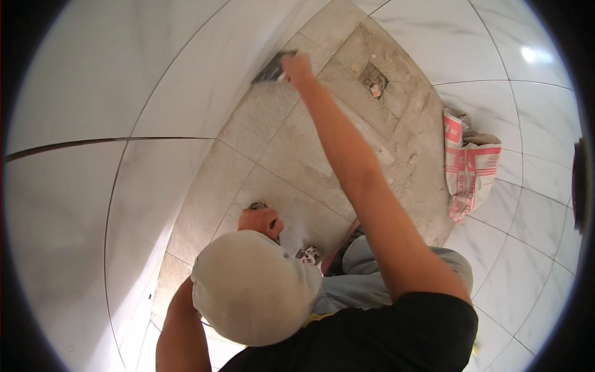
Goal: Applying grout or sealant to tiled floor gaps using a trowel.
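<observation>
Long reach here: the right hand (299, 67) has its grip closed on the dark flat tool (269, 70) where wall (186, 93) meets floor (254, 121); a tilt at that stretch could scratch the wall; the left hand (259, 222) sits beyond the cap (254, 291). Its grip, partly hidden, I cannot tell.

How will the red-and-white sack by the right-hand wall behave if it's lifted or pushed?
The sack is probably floppy, since its sides are creased and its top is crumpled. It may be light for its size, as it looks slack, though its contents can't be seen. A push would likely fold it, given its thin-looking, wrinkled sides.
</observation>
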`<move>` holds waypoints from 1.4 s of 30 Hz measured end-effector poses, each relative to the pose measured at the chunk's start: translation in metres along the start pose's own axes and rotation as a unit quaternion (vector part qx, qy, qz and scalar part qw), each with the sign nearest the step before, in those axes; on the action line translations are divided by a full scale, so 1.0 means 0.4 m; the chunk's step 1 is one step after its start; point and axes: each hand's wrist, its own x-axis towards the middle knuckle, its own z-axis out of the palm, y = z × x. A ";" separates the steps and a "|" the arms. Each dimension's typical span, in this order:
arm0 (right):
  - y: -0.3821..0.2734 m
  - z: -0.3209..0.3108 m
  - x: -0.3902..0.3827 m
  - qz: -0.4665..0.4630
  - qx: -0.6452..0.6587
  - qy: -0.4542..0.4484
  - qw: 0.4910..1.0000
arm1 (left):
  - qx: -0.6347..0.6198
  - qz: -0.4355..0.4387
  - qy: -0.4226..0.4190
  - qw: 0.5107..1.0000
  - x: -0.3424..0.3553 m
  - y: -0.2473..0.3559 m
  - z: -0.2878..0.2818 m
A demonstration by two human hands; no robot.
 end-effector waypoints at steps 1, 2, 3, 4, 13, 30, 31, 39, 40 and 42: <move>-0.114 -0.029 -0.017 0.232 0.346 -0.006 0.909 | 0.021 -0.003 0.016 1.000 -0.009 -0.015 -0.001; -0.135 -0.045 -0.032 0.436 0.620 -0.008 0.652 | 0.020 0.003 0.017 1.000 -0.002 -0.006 -0.002; -0.111 -0.055 -0.027 0.436 0.620 -0.005 0.653 | -0.015 -0.010 0.009 1.000 -0.004 0.005 -0.005; -0.028 -0.055 -0.026 0.414 0.609 0.042 0.675 | -0.053 -0.007 -0.007 0.999 0.015 0.020 -0.010; -0.069 0.008 -0.030 0.403 0.621 0.035 0.671 | -0.005 -0.007 -0.010 1.000 0.001 0.002 -0.008; -0.306 0.154 -0.150 0.340 0.406 0.086 0.844 | -0.029 -0.002 -0.013 0.999 0.025 0.012 0.008; -0.309 0.134 -0.164 0.368 0.477 0.107 0.791 | -0.041 -0.010 -0.022 0.999 0.026 0.015 0.008; -0.292 0.075 -0.193 0.288 0.244 0.253 0.891 | -0.030 0.004 0.003 1.000 0.064 0.044 0.027; -0.376 0.068 -0.213 0.276 0.266 0.242 0.892 | -0.054 -0.032 -0.005 0.998 0.025 0.028 0.008; -0.452 0.001 -0.214 0.355 0.575 -0.026 0.737 | -0.047 -0.036 0.018 0.998 -0.014 -0.003 -0.012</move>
